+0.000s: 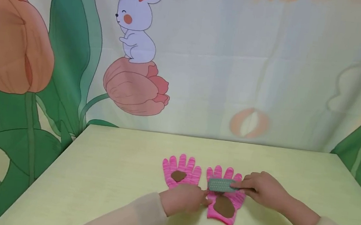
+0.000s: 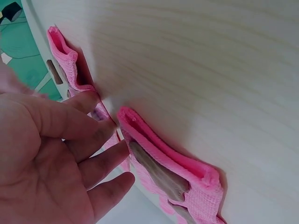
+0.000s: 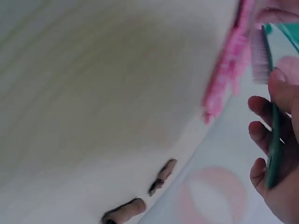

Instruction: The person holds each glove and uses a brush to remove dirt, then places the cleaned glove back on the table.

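Two pink knitted gloves lie flat on the table, fingers pointing away from me. The left glove [image 1: 191, 177] has a brown patch on its palm; my left forearm and hand cover its lower part. The right glove [image 1: 211, 211] bears a large brown patch [image 1: 224, 207] near its cuff. My left hand [image 1: 187, 198] rests between them, its loosely bent fingers at the right glove's left edge. In my right hand [image 1: 266, 189] is a green brush [image 1: 220, 185], held over the right glove; pale bristles [image 3: 258, 56] show in the right wrist view, bristle contact hidden.
The pale wood-grain table [image 1: 109, 178] extends around the gloves. Behind it hangs a printed cloth [image 1: 205, 57] with a rabbit and tulips. Two brownish, dark-edged shapes [image 3: 163, 177], too blurred to identify, appear low in the right wrist view.
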### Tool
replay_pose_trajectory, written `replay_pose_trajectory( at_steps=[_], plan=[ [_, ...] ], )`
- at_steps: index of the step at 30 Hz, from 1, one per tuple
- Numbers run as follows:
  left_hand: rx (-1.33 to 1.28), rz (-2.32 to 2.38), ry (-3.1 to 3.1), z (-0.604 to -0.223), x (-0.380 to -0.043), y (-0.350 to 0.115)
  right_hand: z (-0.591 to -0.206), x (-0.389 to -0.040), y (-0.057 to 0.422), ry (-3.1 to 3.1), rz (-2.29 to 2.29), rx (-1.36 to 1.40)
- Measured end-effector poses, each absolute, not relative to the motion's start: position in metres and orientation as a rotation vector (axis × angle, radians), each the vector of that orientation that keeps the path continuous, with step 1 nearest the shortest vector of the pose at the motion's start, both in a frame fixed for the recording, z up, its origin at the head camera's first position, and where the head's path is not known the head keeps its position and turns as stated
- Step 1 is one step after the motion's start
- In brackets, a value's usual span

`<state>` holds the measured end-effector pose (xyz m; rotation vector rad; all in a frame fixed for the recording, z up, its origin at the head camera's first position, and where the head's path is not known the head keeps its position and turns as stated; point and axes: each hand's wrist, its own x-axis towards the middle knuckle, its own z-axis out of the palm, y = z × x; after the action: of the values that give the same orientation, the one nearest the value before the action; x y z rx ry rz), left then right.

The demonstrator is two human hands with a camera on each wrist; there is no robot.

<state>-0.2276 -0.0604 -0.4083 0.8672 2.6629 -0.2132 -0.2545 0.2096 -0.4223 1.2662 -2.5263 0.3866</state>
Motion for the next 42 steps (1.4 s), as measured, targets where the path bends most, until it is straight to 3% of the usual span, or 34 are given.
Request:
replay_pose_trajectory(
  at_steps=[7, 16, 31, 42],
  plan=[
    [0.912, -0.198, 2.672, -0.405, -0.228, -0.062, -0.426, -0.256, 0.218, -2.476, 0.09, 1.153],
    [1.003, -0.36, 2.68, -0.407, -0.229, -0.065, -0.429, -0.267, 0.213, -2.405, 0.451, 1.284],
    [0.936, -0.229, 2.66, -0.408, -0.23, -0.063, -0.43, -0.268, 0.231, -2.547, 0.318, 1.101],
    [0.935, -0.168, 2.703, -0.409, -0.228, -0.061, -0.436, -0.273, 0.207, -2.498, 0.461, 1.288]
  ],
)
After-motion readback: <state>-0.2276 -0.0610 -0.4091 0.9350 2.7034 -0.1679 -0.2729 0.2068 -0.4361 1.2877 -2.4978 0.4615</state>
